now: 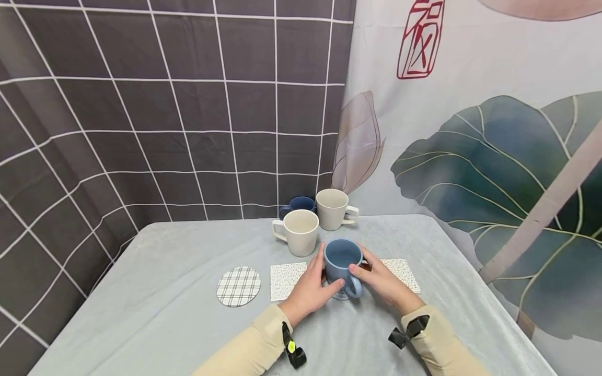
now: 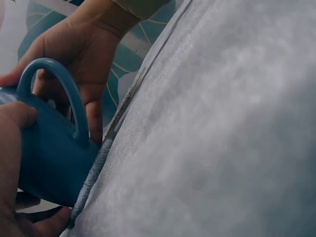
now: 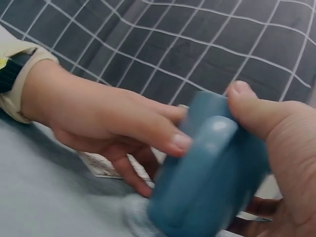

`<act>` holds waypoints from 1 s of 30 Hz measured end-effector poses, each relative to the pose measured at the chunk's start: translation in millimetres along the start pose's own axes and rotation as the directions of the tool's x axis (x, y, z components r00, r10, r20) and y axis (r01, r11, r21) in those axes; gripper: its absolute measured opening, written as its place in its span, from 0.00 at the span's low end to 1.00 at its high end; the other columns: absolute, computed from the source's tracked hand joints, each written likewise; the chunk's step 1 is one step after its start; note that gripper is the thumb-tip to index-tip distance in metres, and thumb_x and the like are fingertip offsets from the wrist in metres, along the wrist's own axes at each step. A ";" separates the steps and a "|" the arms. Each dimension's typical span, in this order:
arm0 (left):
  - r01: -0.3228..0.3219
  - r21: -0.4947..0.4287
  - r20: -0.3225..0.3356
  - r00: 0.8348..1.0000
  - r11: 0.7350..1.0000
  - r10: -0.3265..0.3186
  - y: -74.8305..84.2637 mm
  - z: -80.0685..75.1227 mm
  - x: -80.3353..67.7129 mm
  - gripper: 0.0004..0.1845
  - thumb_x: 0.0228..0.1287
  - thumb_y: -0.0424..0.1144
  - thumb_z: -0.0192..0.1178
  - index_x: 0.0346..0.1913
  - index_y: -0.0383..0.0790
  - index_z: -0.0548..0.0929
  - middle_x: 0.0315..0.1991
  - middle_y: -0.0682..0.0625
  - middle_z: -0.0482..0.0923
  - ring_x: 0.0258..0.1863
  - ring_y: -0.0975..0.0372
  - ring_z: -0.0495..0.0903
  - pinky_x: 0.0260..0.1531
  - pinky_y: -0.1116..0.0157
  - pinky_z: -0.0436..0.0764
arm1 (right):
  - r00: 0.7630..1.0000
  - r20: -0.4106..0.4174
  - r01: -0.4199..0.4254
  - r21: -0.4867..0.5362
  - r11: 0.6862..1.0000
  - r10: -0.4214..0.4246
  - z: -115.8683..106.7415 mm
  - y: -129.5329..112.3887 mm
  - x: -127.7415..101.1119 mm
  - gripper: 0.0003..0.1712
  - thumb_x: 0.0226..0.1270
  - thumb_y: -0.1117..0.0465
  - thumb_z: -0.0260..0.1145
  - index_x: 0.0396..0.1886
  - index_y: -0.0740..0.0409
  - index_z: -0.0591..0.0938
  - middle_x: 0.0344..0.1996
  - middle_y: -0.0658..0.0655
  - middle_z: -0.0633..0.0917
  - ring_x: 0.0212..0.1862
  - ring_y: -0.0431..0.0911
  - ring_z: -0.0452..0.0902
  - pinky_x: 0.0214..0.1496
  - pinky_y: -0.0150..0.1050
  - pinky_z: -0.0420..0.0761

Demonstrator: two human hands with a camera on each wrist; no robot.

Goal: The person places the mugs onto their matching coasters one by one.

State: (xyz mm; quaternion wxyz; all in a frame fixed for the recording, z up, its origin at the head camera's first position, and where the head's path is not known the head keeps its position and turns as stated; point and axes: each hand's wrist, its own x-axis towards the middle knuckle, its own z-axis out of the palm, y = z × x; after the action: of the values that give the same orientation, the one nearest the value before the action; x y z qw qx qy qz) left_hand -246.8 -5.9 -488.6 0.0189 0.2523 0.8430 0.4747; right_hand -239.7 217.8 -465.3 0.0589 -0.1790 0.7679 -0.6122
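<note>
Mug: blue mug (image 1: 342, 263) sits mid-surface, just toward the back edge from our wrists.
Left hand (image 1: 308, 290): grip curled round its side.
Right hand (image 1: 383, 282): grip curled round the opposite side, thumb near the handle.
Handling: we judge it rigid, probably smooth ceramic, breakable; body or handle suits.

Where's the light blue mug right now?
In the head view the light blue mug sits mid-table between the left hand and right hand, just in front of the cream mug.
</note>
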 end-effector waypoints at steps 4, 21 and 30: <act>0.006 -0.064 -0.045 0.999 0.998 -0.009 -1.1 2.4 -1.9 0.53 0.67 0.54 0.64 0.82 0.44 0.42 0.70 0.41 0.62 0.60 0.55 0.77 0.58 0.61 0.79 | 0.995 0.096 0.010 0.154 0.988 -0.025 -12.4 1.6 0.5 0.43 0.79 0.58 0.57 0.82 0.62 0.45 0.74 0.75 0.55 0.63 0.46 0.70 0.59 0.35 0.77; -0.038 -0.222 -0.085 0.996 0.974 0.020 -2.7 5.4 -4.1 0.38 0.69 0.45 0.66 0.75 0.50 0.58 0.67 0.45 0.66 0.64 0.52 0.75 0.61 0.61 0.78 | 0.998 0.014 0.061 -0.083 0.995 -0.060 -8.7 17.1 1.8 0.44 0.58 0.69 0.75 0.72 0.71 0.65 0.63 0.72 0.75 0.62 0.55 0.76 0.60 0.30 0.76; -0.019 -0.184 -0.062 0.998 0.983 0.008 -2.1 3.1 -3.6 0.41 0.66 0.47 0.68 0.76 0.53 0.57 0.71 0.46 0.66 0.65 0.52 0.74 0.60 0.60 0.78 | 0.997 -0.077 -0.005 -0.117 0.993 -0.004 -0.4 14.2 0.7 0.53 0.52 0.67 0.81 0.74 0.67 0.61 0.65 0.70 0.73 0.65 0.65 0.73 0.60 0.38 0.78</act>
State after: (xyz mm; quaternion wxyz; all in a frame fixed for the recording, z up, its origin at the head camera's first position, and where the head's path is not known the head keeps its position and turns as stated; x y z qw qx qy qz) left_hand -243.6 -6.0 -492.8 0.0132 0.2404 0.7940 0.5582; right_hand -243.4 220.6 -478.7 0.0186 -0.1583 0.8043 -0.5725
